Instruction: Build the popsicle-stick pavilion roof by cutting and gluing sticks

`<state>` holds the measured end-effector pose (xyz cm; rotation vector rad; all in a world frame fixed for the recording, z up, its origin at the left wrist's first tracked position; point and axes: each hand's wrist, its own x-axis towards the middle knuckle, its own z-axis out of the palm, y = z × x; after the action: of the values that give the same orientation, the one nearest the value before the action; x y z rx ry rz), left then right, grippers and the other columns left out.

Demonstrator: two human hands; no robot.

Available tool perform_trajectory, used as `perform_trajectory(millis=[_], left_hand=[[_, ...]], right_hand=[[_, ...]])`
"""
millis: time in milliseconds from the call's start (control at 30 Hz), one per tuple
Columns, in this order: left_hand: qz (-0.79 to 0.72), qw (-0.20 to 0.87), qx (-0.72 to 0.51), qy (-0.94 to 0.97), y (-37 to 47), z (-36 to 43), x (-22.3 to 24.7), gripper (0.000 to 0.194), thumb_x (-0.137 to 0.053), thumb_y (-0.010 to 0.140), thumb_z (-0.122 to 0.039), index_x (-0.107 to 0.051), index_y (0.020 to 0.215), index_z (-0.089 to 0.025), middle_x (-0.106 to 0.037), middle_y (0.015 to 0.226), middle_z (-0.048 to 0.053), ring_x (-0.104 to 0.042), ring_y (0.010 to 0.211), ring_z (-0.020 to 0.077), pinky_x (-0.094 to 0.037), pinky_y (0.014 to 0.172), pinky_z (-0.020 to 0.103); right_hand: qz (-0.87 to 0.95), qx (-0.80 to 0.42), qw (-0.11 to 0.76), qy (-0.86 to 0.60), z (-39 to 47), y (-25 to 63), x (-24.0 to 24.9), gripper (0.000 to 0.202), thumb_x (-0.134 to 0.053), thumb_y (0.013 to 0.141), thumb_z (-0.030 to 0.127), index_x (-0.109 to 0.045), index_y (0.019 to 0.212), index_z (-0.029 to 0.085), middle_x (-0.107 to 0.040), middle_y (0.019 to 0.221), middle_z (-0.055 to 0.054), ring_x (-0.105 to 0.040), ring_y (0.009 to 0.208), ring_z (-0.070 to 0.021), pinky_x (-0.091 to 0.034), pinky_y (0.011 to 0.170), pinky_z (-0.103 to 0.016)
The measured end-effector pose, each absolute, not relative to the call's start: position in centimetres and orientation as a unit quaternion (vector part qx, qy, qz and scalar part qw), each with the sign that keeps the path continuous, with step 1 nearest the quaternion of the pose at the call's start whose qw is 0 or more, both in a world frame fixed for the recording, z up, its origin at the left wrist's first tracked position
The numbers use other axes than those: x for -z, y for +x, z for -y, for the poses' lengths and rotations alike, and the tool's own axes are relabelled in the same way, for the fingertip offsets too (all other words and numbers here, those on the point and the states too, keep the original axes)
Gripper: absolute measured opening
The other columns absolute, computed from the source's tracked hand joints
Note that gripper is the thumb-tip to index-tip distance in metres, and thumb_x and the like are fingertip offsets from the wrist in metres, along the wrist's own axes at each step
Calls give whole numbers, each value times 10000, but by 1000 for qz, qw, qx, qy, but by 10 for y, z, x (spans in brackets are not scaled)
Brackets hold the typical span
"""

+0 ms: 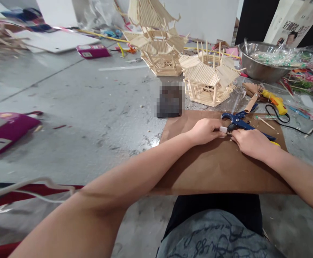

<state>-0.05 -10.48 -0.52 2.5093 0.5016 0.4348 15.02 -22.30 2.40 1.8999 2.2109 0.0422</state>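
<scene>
My left hand (206, 131) and my right hand (251, 142) are close together above a brown board (204, 168), fingertips almost meeting. The fingers of my left hand are pinched, and a small white piece (223, 129) shows at their tips; whether it is held or worn on a finger I cannot tell. My right hand is closed too, its thumb and fingers pressed on something too small to make out. Just behind the fingers lies a blue hand cutter (241, 122) with a hooked jaw. A bit of yellow (275, 144) peeks out beside my right wrist.
Behind the board stand a low stick pavilion (208, 77) and a taller stick pagoda (159, 46). A dark, blurred-out rectangular object (169, 102) lies to their left. At right are a yellow glue gun (276, 101) and a metal bowl (264, 68). A purple power strip (11, 129) sits far left.
</scene>
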Motion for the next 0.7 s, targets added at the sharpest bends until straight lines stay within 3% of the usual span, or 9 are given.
perform_trajectory(millis=[700], left_hand=[[-175, 301, -166, 923, -1, 103, 4, 149, -611, 721, -285, -632, 687, -141, -605, 672, 9, -531, 636, 106, -382, 593, 204]], right_hand=[[-760, -9, 107, 642, 227, 151, -27, 300, -283, 896, 230, -561, 975, 150, -657, 914, -103, -634, 725, -189, -381, 543, -278]])
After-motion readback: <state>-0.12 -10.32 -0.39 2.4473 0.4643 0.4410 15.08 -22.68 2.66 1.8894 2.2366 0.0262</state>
